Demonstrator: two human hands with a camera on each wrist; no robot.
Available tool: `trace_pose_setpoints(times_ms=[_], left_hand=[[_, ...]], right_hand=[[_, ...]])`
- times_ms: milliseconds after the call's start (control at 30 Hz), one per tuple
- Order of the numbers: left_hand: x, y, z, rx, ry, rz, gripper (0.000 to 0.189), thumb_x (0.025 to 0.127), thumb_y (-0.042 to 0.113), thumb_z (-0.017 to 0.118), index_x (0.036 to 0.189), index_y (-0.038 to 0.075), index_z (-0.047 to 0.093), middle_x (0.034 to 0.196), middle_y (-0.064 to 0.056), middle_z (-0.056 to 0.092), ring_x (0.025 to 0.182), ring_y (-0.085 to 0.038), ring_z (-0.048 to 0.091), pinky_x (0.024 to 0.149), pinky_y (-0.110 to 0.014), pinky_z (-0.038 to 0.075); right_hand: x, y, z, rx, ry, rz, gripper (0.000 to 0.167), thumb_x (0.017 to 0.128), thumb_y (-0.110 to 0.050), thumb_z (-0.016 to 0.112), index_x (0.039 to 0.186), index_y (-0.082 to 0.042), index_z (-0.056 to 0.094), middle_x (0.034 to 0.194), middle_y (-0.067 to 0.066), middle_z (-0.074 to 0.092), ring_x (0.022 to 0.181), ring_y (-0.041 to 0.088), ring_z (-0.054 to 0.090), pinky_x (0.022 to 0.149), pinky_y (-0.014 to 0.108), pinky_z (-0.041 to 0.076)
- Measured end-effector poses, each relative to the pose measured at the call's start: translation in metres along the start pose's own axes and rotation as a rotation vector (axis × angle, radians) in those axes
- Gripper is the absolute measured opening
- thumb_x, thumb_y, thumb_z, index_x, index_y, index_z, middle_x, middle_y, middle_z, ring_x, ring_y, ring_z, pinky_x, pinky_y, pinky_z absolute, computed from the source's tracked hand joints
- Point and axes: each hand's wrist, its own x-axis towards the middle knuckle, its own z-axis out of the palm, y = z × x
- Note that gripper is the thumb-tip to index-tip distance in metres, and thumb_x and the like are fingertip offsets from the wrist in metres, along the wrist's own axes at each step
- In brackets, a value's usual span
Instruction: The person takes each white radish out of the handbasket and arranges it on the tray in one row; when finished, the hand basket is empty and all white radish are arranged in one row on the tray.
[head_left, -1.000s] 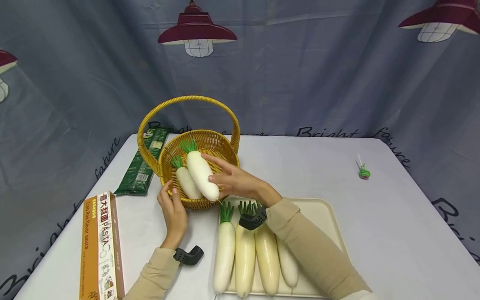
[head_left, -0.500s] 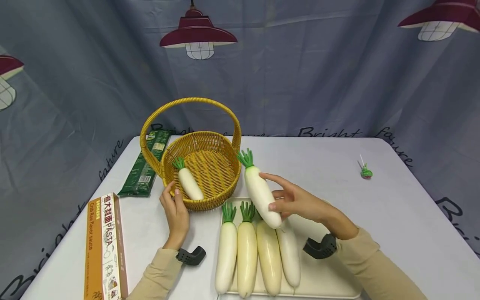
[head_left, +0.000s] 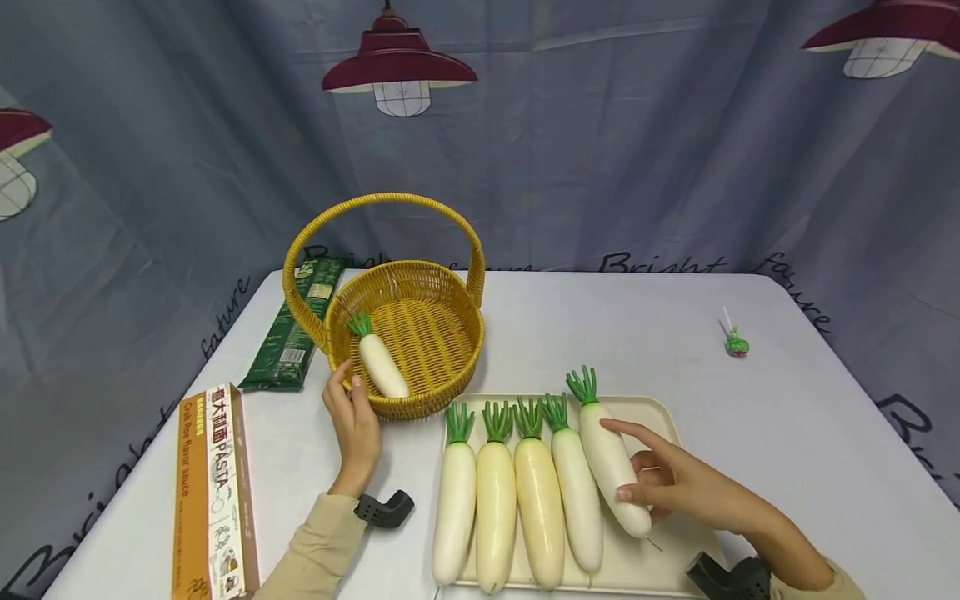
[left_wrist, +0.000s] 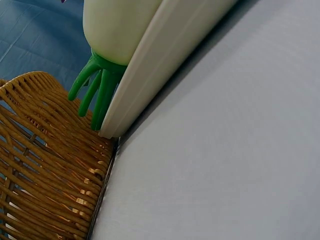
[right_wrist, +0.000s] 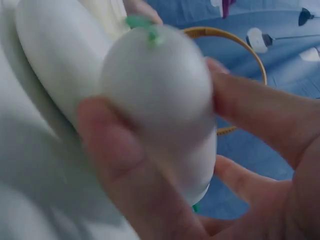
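the right hand [head_left: 690,492] pinches the smooth, stiff daikon [head_left: 612,458] near its root end on the tray [head_left: 663,425]; it looks light, perhaps plastic. left hand [head_left: 354,425] fingers rest relaxed on the wicker basket [head_left: 450,392] beside the tray.

A green pasta packet [head_left: 291,330] lay at the left of the white table [head_left: 600,333], behind an orange pasta box [head_left: 212,492] at the lower left. A small green lollipop [head_left: 736,340] sat near the right edge. Behind hung a grey-blue curtain [head_left: 600,150] printed with red lamps [head_left: 400,70].
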Motion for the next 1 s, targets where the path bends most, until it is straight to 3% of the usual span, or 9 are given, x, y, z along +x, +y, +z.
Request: trace_pose_setpoints(times_ms=[300, 533, 667, 833, 1000], left_hand=[[0.000, 0.000, 0.001, 0.014, -0.001, 0.010, 0.039, 0.099, 0.025, 0.031, 0.131, 0.003, 0.035, 0.129, -0.023, 0.029, 0.124, -0.031, 0.029, 0.102, -0.046, 0.021], [-0.001, 0.000, 0.000, 0.014, -0.005, 0.020, 0.040, 0.099, 0.026, 0.030, 0.131, 0.003, 0.035, 0.129, -0.023, 0.029, 0.126, -0.031, 0.028, 0.103, -0.047, 0.020], [-0.003, 0.000, -0.001, 0.016, -0.014, 0.011, 0.040, 0.099, 0.027, 0.030, 0.131, 0.004, 0.034, 0.129, -0.024, 0.028, 0.125, -0.032, 0.028, 0.102, -0.047, 0.021], [-0.002, 0.000, -0.001, 0.016, -0.018, 0.010, 0.041, 0.099, 0.028, 0.029, 0.132, 0.003, 0.033, 0.128, -0.024, 0.028, 0.124, -0.032, 0.029, 0.101, -0.047, 0.022], [-0.001, 0.000, 0.000, 0.020, -0.008, 0.014, 0.040, 0.099, 0.027, 0.030, 0.131, 0.004, 0.034, 0.128, -0.024, 0.029, 0.124, -0.032, 0.029, 0.101, -0.047, 0.022]], right_hand=[[-0.013, 0.013, 0.012, -0.107, 0.046, 0.047, 0.076, 0.085, -0.022, 0.062, 0.144, -0.020, 0.013, 0.088, 0.012, 0.049, 0.067, 0.008, 0.060, 0.056, 0.033, 0.051], [-0.015, 0.019, 0.018, -0.231, 0.105, 0.032, 0.074, 0.085, -0.028, 0.062, 0.143, -0.020, 0.018, 0.089, 0.009, 0.054, 0.071, 0.006, 0.059, 0.064, 0.020, 0.042], [-0.015, 0.024, 0.022, -0.233, 0.129, 0.036, 0.067, 0.088, -0.028, 0.058, 0.143, -0.020, 0.019, 0.088, 0.009, 0.054, 0.071, 0.005, 0.058, 0.059, 0.023, 0.045], [-0.013, 0.026, 0.025, -0.290, 0.201, 0.031, 0.048, 0.096, -0.030, 0.043, 0.141, -0.026, 0.027, 0.071, 0.000, 0.051, 0.057, 0.004, 0.050, 0.053, 0.024, 0.045], [-0.011, 0.030, 0.026, -0.324, 0.232, 0.013, 0.045, 0.096, -0.031, 0.042, 0.139, -0.029, 0.030, 0.057, -0.008, 0.041, 0.047, 0.000, 0.040, 0.050, 0.021, 0.039]])
